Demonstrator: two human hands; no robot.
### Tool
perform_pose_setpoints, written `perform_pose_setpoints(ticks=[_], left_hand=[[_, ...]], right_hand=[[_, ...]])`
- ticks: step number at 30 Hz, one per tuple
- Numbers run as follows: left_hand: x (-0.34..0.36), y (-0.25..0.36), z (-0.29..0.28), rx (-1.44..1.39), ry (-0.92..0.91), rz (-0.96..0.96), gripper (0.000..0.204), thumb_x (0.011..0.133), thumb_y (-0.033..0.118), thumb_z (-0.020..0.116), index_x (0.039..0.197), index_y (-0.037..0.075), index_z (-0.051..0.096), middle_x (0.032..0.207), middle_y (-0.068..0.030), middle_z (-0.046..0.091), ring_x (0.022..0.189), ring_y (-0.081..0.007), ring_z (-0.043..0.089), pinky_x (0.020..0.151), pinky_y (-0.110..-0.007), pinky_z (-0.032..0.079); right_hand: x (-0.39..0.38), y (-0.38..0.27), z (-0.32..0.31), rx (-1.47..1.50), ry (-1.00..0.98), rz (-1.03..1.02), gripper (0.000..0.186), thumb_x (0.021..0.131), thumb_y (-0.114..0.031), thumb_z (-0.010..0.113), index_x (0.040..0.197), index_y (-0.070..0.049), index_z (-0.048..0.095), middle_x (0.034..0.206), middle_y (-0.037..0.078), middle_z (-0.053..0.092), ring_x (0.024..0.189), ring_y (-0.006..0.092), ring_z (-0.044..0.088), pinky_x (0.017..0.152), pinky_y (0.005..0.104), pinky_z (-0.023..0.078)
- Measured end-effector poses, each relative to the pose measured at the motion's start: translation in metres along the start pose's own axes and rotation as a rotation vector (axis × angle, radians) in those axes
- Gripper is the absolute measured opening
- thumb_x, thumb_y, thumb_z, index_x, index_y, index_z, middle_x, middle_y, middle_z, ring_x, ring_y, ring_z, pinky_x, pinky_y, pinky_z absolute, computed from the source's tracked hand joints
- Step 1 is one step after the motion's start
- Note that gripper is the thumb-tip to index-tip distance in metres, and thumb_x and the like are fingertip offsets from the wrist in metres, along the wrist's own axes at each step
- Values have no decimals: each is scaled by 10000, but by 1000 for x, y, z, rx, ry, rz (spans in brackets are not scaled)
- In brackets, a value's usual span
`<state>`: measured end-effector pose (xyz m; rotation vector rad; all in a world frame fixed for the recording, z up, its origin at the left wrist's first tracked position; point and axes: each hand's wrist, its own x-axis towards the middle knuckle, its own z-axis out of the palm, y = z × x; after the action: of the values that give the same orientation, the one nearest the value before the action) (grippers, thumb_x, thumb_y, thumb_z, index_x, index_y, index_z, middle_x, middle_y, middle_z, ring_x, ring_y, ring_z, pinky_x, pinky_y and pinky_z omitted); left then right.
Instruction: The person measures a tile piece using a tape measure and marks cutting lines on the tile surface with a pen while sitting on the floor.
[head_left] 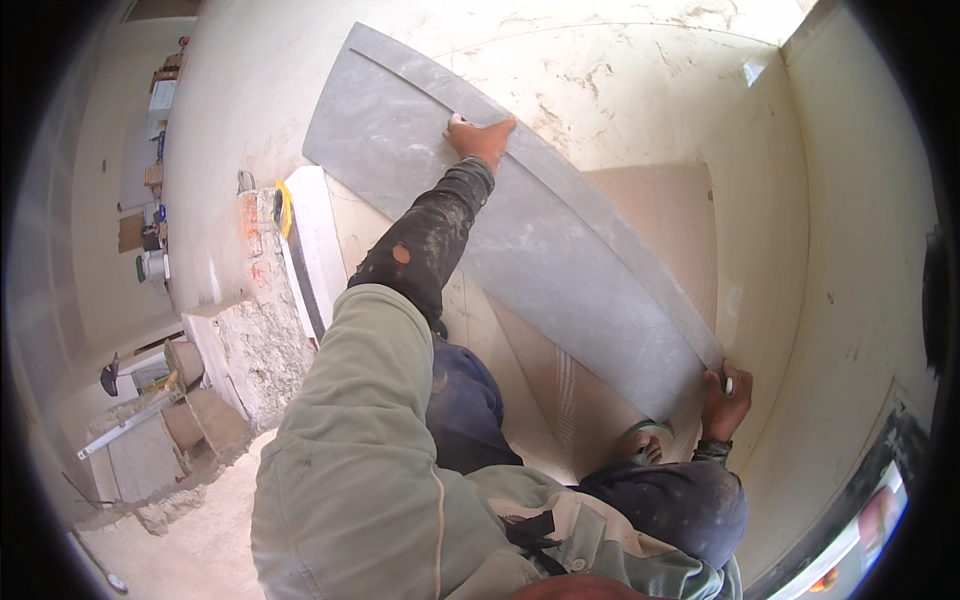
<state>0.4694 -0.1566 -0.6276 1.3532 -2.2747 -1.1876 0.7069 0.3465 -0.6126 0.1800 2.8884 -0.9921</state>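
A long grey stone-like slab with a narrow raised strip along its far edge lies tilted from upper left to lower right. My left hand reaches across its upper part, fingers curled over the strip's edge. At the slab's lower right corner, my right hand grips the end, its fingers partly hidden. A brownish panel with a ribbed face shows from under the slab on both sides. My foot in a sandal is close to the slab's near edge.
A pale wall rises on the right. To my left stands a broken masonry edge, with a white board and a yellow-ended dark strip beside it. Rubble pieces and a metal level-like bar lie lower left.
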Motion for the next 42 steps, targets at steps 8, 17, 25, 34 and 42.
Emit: perform_pose_setpoints(ticks=[8,17,25,34,42], left_hand=[[-5,12,10,23,-12,-80,1023,671,178,870,1445,-92,258,1420,-238,316,1228,-337,517,1018,-394,520],[1,6,6,-29,-12,-99,1031,674,183,870,1460,-77,255,1409,-223,303,1227,-349,507,1042,-403,501],[8,-13,15,43,170,85,1082,650,335,894,1454,-72,295,1427,-250,331,1331,-396,367,1108,-463,370],[21,-20,25,-158,170,109,988,679,238,850,1441,-88,312,1414,-279,344,1261,-395,463,1065,-437,427],[41,-41,20,9,224,161,983,696,256,845,1454,-71,313,1385,-246,371,1216,-344,504,1004,-403,471]], right_hand=[[4,9,-9,-41,40,-4,398,718,-86,817,1085,-7,688,952,124,616,900,296,612,817,392,495],[-25,32,-38,-124,-156,591,384,815,-279,747,997,45,654,883,162,673,834,328,637,785,413,491],[-10,20,-29,-80,-157,547,361,783,-243,772,956,57,673,826,149,688,760,247,645,735,370,495],[-5,8,-14,187,-112,474,333,824,-171,727,1043,78,698,902,142,727,836,187,664,782,332,501],[-12,9,4,268,-11,519,371,819,-249,776,1006,65,715,753,31,659,654,114,548,622,285,444]])
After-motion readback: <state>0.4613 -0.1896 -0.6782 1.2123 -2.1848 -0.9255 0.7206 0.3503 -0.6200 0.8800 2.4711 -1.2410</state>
